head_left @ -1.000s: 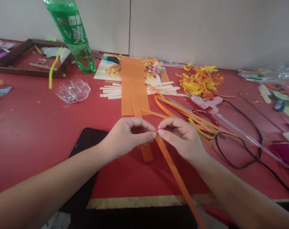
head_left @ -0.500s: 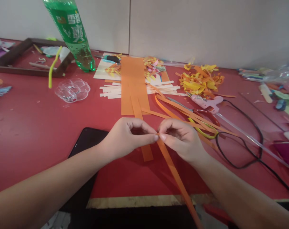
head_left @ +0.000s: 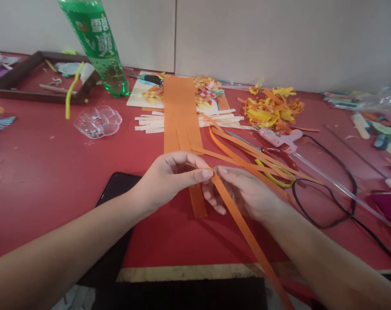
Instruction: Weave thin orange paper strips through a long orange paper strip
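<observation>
An orange paper strip [head_left: 243, 230] is pinched by the left hand [head_left: 169, 181]; the right hand [head_left: 247, 193] lies open beneath. Small pieces, possibly beads, are held in a clear flower-shaped tray [head_left: 98, 122].

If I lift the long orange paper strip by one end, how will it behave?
Probably floppy: the orange strip is thin and narrow, pinched by the left hand and trailing past the table edge. Likely very light, and easily creased or torn.
</observation>
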Demonstrator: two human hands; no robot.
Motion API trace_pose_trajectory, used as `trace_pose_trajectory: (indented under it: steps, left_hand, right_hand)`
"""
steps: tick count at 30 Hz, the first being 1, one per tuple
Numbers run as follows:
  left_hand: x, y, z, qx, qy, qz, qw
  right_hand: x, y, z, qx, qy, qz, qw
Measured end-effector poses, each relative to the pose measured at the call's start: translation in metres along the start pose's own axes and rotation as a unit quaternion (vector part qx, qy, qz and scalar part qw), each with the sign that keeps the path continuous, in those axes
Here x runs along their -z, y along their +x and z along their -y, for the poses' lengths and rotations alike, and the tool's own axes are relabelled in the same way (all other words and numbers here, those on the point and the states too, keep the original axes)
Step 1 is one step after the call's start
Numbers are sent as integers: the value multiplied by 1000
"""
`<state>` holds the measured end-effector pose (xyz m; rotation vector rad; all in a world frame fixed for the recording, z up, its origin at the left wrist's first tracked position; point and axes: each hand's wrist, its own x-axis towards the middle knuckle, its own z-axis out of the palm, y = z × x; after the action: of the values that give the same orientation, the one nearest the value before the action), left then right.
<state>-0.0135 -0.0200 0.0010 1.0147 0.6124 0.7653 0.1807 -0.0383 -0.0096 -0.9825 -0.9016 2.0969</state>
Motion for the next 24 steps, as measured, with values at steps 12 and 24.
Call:
trace_pose_trajectory:
  steps: [12, 24]
  left_hand:
    - [2, 3, 2, 11, 49, 1, 999]
    - [-1, 3, 2, 14, 24, -108, 994]
  right_hand:
    - [7, 1, -2, -32, 59, 47, 997]
    - [4, 5, -7, 83, -10, -37, 996]
